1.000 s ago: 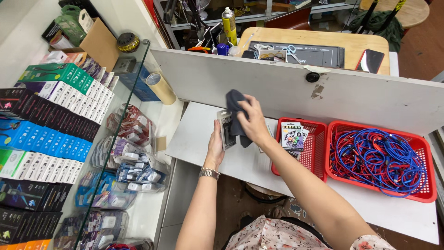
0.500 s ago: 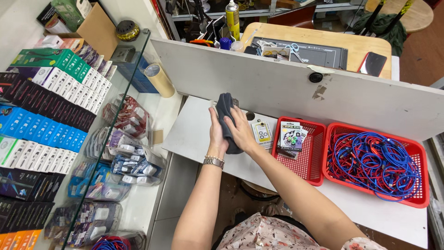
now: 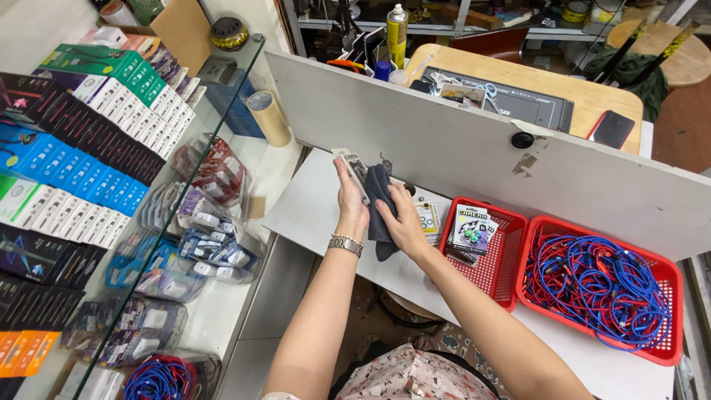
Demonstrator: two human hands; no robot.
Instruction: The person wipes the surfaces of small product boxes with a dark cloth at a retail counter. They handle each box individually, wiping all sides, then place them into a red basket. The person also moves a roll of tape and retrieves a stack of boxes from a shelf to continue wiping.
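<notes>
Holding a small flat pale packaged item (image 3: 354, 172) upright over the white counter shelf (image 3: 311, 204), the left hand (image 3: 351, 204) has its fingers closed around the package's lower half, with a metal watch band (image 3: 345, 244) on that wrist. Right hand (image 3: 404, 222) presses a dark grey cloth (image 3: 379, 200) against the package's right side, fingers wrapped on the cloth; cloth hangs down between the two hands. Package sits just in front of the white partition board (image 3: 474, 148).

Just right of the hands, small flat packets (image 3: 426, 217) lie on the shelf. Beside them a small red plastic mesh basket (image 3: 498, 275) holds printed cards (image 3: 471, 226). Next right, touching it, a bigger red mesh basket (image 3: 666, 348) is full of tangled blue and red cables (image 3: 596, 285).

Left side: glass display case (image 3: 200, 170) with bagged accessories inside, rows of coloured retail boxes (image 3: 74, 148) well left. Roll of brown tape (image 3: 268, 117) stands on the case. Behind the partition, a wooden worktable (image 3: 592, 100) with a dark mat, a spray can (image 3: 398, 30), a dark phone (image 3: 612, 129).
</notes>
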